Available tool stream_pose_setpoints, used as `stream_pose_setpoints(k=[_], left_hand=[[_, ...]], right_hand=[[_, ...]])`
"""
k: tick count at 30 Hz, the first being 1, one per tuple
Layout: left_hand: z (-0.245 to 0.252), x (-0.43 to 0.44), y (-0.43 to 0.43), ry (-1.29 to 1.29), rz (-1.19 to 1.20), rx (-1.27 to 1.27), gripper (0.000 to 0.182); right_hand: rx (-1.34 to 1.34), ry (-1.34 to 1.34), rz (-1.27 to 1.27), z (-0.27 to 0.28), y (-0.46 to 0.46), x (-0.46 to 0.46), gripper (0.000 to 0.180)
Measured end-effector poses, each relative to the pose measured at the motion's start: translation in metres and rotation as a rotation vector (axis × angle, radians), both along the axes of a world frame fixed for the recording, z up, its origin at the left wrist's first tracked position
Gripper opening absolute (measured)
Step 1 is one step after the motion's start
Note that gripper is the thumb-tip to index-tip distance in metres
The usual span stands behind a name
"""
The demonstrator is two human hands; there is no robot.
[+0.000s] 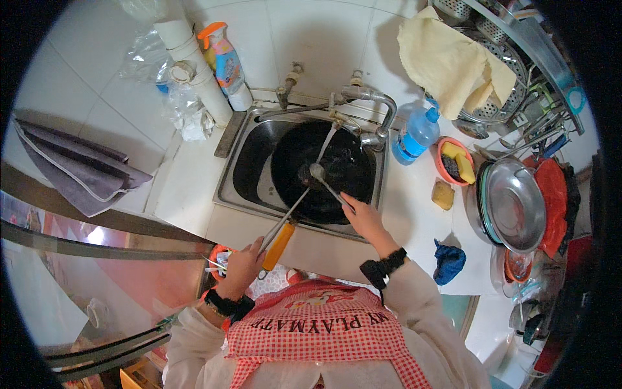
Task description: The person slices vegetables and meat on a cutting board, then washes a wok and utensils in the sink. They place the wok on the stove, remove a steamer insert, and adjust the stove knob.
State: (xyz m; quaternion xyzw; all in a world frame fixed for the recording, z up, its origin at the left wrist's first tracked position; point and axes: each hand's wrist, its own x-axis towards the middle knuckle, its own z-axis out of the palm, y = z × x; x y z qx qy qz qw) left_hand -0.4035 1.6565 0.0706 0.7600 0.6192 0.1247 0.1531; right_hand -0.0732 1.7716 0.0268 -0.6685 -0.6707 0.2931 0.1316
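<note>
A black wok (335,194) sits in the stainless steel sink (243,194), and its orange handle (278,247) sticks out over the front edge. Water runs from the faucet (386,109) into the wok. In my left hand (241,267) is a long slim metal utensil (286,217), reaching up over the wok to a dark clump (304,174) that I cannot identify. My right hand (365,219) grips the handle of a metal spoon (318,171), its bowl beside the clump under the stream. The wok handle lies close beside my left hand.
Right of the sink stand a blue bottle (415,133), an orange bowl of sponges (454,160), a loose sponge (443,195), a blue cloth (449,261) and stacked metal basins (515,204). A spray bottle (228,68) and white pipe (199,73) stand at back left.
</note>
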Motion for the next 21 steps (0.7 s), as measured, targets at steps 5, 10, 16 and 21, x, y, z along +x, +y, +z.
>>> stream_pose_setpoints(k=[5, 10, 16, 21], left_hand=[[0.001, -0.007, -0.02, -0.22, 0.205, -0.137, 0.026], [-0.035, 0.001, -0.029, -0.555, 0.414, -0.185, 0.022], [-0.069, 0.019, -0.022, -0.853, 0.369, -0.159, 0.022], [-0.062, 0.026, -0.022, -0.845, 0.388, -0.173, 0.026]], right_hand=[[0.083, -0.271, 0.04, 0.012, 0.025, 0.035, 0.035], [-0.156, -0.369, 0.363, 0.018, -0.001, 0.046, 0.036], [0.111, 0.061, 0.367, -0.036, 0.063, -0.044, 0.041], [0.542, -0.569, 0.143, -0.06, 0.125, -0.002, 0.055]])
